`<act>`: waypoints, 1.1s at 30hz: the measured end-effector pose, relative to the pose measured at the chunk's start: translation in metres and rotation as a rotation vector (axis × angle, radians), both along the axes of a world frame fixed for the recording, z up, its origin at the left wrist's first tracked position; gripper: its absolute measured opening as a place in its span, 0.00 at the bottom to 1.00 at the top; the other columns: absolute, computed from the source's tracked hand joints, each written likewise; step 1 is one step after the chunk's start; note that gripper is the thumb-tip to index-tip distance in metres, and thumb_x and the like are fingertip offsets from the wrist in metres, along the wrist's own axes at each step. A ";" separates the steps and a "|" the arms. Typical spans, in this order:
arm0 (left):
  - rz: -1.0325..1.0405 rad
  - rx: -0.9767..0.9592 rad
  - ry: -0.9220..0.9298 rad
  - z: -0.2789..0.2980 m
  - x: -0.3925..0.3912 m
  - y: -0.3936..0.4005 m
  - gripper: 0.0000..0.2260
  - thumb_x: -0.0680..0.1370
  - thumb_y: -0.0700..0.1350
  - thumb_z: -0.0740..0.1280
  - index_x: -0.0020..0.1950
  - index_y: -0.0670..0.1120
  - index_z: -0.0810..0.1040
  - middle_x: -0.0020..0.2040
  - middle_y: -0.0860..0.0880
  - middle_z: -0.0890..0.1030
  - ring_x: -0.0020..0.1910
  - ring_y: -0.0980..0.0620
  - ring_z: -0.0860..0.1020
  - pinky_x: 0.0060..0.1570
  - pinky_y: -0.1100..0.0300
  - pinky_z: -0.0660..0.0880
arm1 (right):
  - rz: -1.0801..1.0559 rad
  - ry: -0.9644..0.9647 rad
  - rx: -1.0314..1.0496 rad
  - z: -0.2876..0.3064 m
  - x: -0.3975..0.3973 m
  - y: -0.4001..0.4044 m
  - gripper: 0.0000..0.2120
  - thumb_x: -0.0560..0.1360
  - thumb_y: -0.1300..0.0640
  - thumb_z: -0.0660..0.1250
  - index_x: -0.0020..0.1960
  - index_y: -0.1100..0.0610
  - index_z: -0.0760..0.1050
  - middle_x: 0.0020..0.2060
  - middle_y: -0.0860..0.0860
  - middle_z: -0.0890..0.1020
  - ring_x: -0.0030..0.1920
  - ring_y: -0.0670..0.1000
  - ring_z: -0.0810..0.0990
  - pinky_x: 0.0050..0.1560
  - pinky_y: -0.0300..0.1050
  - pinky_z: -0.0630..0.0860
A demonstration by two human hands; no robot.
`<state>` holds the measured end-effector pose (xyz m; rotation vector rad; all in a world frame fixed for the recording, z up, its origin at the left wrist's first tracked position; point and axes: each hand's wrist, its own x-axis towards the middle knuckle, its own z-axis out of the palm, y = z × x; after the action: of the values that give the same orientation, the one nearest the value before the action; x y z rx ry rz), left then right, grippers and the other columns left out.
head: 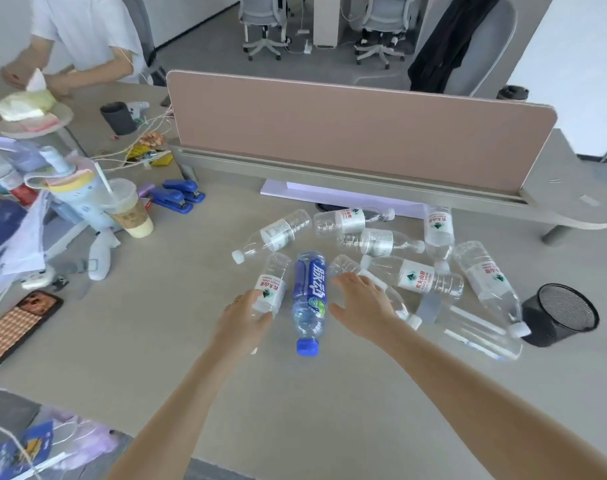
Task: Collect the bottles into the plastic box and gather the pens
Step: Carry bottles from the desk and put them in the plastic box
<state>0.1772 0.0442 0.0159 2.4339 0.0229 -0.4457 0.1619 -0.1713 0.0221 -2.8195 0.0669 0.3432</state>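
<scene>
Several clear water bottles (430, 277) with white labels lie scattered on the grey desk (156, 334). Among them a blue sports-drink bottle (309, 292) lies with its cap toward me. My left hand (245, 317) curls around the lower end of a clear bottle (273, 278) just left of the blue one. Right of the blue bottle, my right hand (361, 303) is spread, fingers apart, over another clear bottle (404, 311). A transparent plastic box (482, 336) rests to the right, partly under bottles. No pens are visible.
A black mesh cup (560, 315) stands at the right edge. A pink divider panel (361, 129) closes off the back. Blue staplers (177, 197), a drink cup (129, 211), a phone (15, 329) and clutter fill the left. Another person sits at the far left.
</scene>
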 end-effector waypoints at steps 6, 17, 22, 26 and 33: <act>-0.097 0.010 0.018 -0.011 0.041 0.035 0.20 0.76 0.49 0.62 0.68 0.49 0.68 0.66 0.50 0.71 0.64 0.49 0.71 0.59 0.56 0.68 | -0.333 0.099 0.093 -0.023 0.043 0.042 0.28 0.75 0.42 0.62 0.68 0.56 0.62 0.63 0.55 0.72 0.63 0.59 0.72 0.60 0.53 0.68; -0.089 0.011 0.030 -0.032 0.067 0.059 0.23 0.76 0.50 0.64 0.70 0.50 0.65 0.64 0.48 0.69 0.65 0.49 0.68 0.61 0.54 0.68 | -0.679 0.220 0.193 -0.064 0.079 0.076 0.47 0.65 0.36 0.70 0.72 0.55 0.52 0.66 0.54 0.65 0.67 0.58 0.66 0.60 0.55 0.70; -0.085 0.019 0.030 -0.036 0.080 0.041 0.28 0.74 0.54 0.65 0.71 0.49 0.61 0.67 0.49 0.65 0.68 0.48 0.66 0.61 0.52 0.68 | -0.716 0.270 0.345 -0.070 0.078 0.079 0.47 0.66 0.42 0.72 0.73 0.55 0.48 0.62 0.55 0.72 0.60 0.59 0.75 0.56 0.54 0.75; -0.088 -0.002 0.075 -0.039 0.090 0.018 0.30 0.73 0.56 0.66 0.70 0.47 0.58 0.65 0.47 0.63 0.67 0.46 0.65 0.54 0.54 0.66 | -0.707 0.250 0.399 -0.060 0.064 0.074 0.40 0.65 0.46 0.71 0.69 0.54 0.55 0.59 0.54 0.74 0.56 0.58 0.76 0.56 0.56 0.76; 0.068 -0.024 0.167 -0.063 0.102 -0.013 0.47 0.66 0.63 0.70 0.75 0.48 0.47 0.70 0.40 0.60 0.70 0.40 0.59 0.65 0.45 0.64 | -0.753 0.140 0.408 -0.039 0.007 0.057 0.36 0.66 0.48 0.70 0.69 0.50 0.57 0.60 0.50 0.73 0.56 0.55 0.76 0.54 0.51 0.74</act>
<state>0.2788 0.0309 -0.0467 2.3582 0.1701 -0.6134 0.1689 -0.1140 -0.0170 -2.1640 0.9373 0.3209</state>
